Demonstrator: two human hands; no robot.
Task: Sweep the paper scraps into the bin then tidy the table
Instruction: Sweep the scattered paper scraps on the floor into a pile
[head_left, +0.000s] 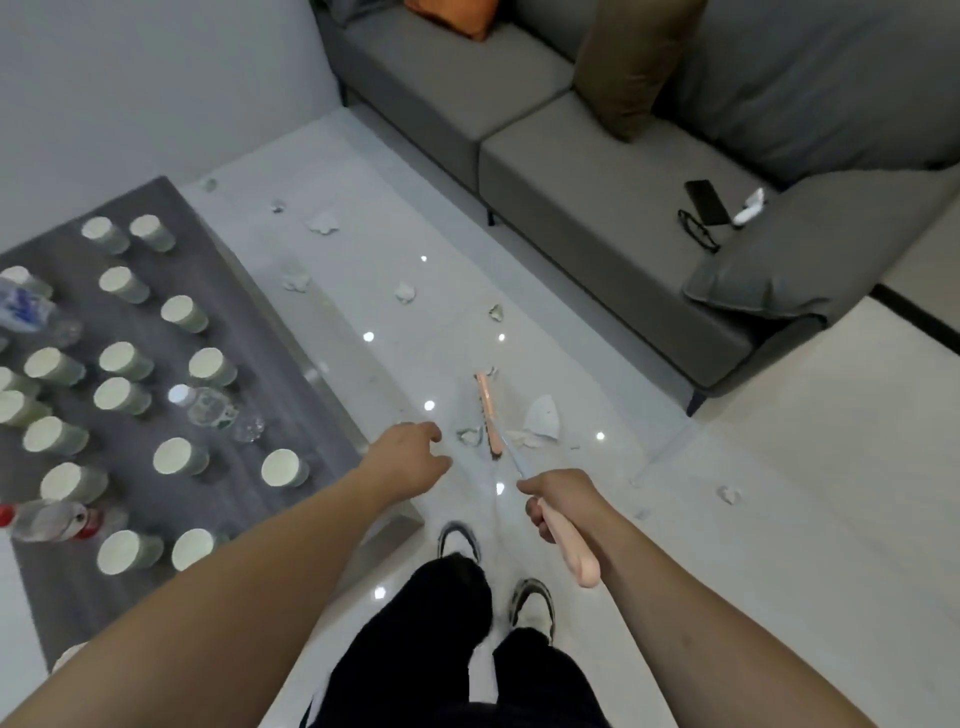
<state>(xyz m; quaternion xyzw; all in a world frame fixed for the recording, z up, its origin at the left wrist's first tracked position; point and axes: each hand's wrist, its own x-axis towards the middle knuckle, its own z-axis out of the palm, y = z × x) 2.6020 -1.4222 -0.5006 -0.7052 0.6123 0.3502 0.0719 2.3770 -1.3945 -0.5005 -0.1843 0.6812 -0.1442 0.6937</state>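
Cups (123, 359) and bottles crowd the grey surface (171, 208) at left, where the left hand (415, 457) hovers released over its corner and could knock one over. Paper scraps (540, 418) lie on the floor (779, 519) around the broom (488, 415), its handle grasped by the extended right hand (553, 506); a hard stroke might scatter them toward the sofa (597, 208); no bin is visible.

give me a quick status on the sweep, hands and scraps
Right hand grips broom; left hand open, holding nothing. Paper scraps scattered on floor by broom head. No bin in view.
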